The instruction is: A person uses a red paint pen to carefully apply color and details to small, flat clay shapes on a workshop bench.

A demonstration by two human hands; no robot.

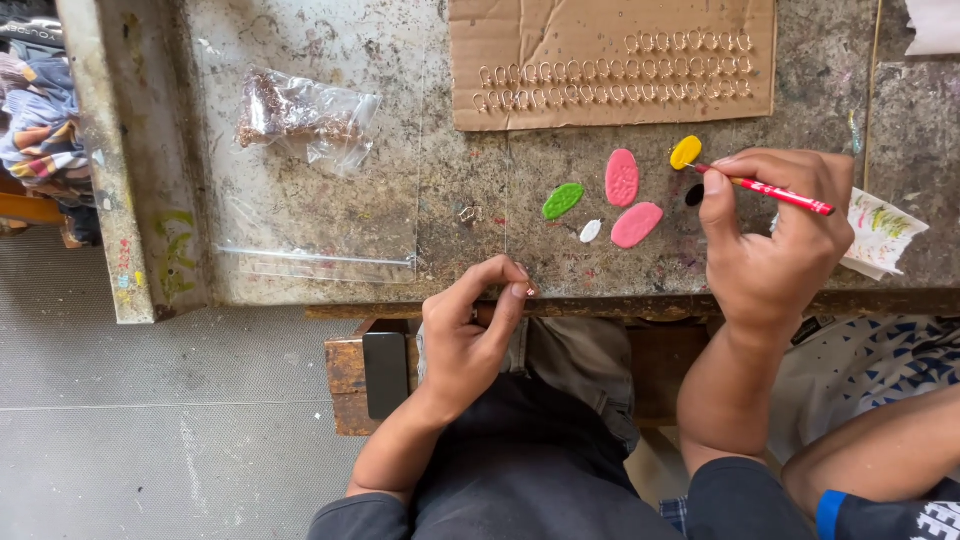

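Left hand (468, 335) pinching tiny metal piece (528, 291), right hand (772, 240) gripping red brush (775, 191) by yellow paint blob (685, 152)

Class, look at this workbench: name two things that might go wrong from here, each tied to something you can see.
1. The left hand pinches a tiny piece right at the table's edge; it may drop to the floor.
2. The right hand dips a red stick by the yellow blob; a sleeve or wrist may smear the pink blobs.
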